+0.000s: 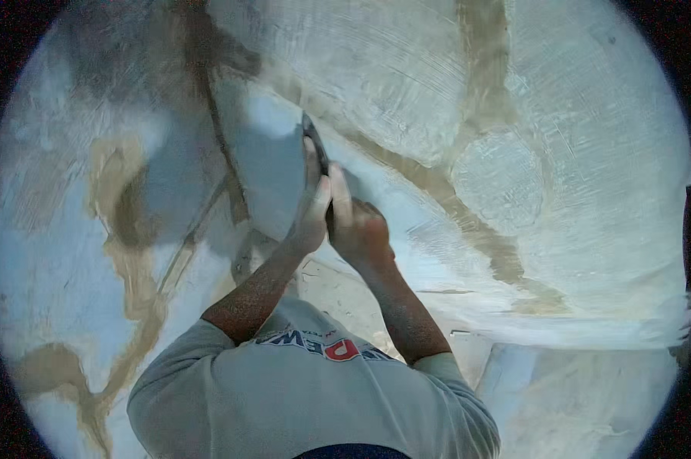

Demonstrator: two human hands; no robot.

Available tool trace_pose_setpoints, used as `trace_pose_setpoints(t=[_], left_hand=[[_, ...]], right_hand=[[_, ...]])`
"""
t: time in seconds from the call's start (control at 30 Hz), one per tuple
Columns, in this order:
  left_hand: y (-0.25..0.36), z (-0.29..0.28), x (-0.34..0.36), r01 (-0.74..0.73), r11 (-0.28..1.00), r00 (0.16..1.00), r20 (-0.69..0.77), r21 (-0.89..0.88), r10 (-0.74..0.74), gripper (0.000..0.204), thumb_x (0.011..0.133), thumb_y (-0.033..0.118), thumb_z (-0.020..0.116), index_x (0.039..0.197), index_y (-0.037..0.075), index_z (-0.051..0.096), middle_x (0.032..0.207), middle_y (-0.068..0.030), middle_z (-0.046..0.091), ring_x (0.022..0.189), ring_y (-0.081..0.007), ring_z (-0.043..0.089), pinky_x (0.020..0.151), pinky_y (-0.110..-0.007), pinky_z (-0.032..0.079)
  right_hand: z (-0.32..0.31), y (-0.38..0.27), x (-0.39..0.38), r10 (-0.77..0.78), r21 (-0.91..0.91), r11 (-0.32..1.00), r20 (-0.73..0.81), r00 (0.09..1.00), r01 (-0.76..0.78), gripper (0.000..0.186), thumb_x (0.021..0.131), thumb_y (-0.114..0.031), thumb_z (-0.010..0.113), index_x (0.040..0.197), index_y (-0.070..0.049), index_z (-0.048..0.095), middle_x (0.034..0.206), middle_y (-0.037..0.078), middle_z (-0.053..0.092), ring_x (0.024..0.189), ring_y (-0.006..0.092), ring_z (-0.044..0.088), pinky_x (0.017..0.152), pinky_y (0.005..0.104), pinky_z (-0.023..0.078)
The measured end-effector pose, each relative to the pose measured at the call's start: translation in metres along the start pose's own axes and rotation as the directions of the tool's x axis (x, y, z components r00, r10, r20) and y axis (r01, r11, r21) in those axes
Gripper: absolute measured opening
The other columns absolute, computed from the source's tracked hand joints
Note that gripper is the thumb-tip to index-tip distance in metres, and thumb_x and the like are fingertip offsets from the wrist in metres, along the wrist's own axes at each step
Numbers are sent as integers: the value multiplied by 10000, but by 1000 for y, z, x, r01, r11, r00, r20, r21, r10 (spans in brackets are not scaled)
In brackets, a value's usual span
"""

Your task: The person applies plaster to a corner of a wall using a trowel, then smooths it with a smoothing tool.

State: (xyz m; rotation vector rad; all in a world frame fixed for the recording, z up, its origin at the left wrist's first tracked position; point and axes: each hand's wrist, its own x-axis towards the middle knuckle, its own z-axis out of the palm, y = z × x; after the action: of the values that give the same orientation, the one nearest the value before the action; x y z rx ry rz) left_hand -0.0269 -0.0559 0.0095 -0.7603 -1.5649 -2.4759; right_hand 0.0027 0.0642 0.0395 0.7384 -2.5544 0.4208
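"Is there room around the hands?"
"The pale painted surface (590, 183) stretches well past both sides; a straight edge (583, 347) runs to the right, below the forearms (403, 314)."
"And the narrow dark tool (315, 136)?"
"Between two brown bands (395, 161), long axis pointing away, slightly left."
"The grip?"
"Right hand (358, 228) pinching its lower part; left hand (310, 214) alongside, whether pinching I cannot tell."

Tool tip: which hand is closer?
Left. The left hand has its fingertips just short of the tool tip; the right hand sits farther back along the tool.
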Motion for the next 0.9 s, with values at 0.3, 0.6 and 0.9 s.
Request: trace_pose_setpoints(t=[0.3, 0.6, 0.9], left_hand=[[-12, 85, -25, -99, 819, 982, 189, 565, -12, 1110, 951, 495, 636, 1620, 4, -100, 1620, -367, -224, 1496, -557, -219, 1174, -690, -79], [-7, 47, -22, -119, 817, 971, 239, 565, -24, 920, 1049, 464, 434, 1602, -67, -75, 1661, -327, -144, 1546, -501, -110, 1224, -618, -28], [7, -37, 2, -131, 892, 985, 160, 433, 67, 927, 1070, 489, 373, 1567, -121, -117, 1638, -359, -178, 1548, -479, -112, 1259, -503, 35]], right_hand=[[-65, 31, -92, 482, 107, 865, 95, 871, -491, 872, 808, -177, 799, 1534, -59, 332, 1116, 216, 732, 945, 380, 743, 790, 425, 597], [-23, 31, -77, 321, 141, 939, -45, 946, -312, 861, 869, -174, 738, 1582, -41, 273, 1006, 211, 736, 769, 344, 751, 627, 375, 587], [14, -8, 11, 332, 96, 931, 180, 926, -352, 829, 859, -181, 727, 1558, -47, 302, 925, 262, 710, 808, 462, 710, 652, 485, 567]])
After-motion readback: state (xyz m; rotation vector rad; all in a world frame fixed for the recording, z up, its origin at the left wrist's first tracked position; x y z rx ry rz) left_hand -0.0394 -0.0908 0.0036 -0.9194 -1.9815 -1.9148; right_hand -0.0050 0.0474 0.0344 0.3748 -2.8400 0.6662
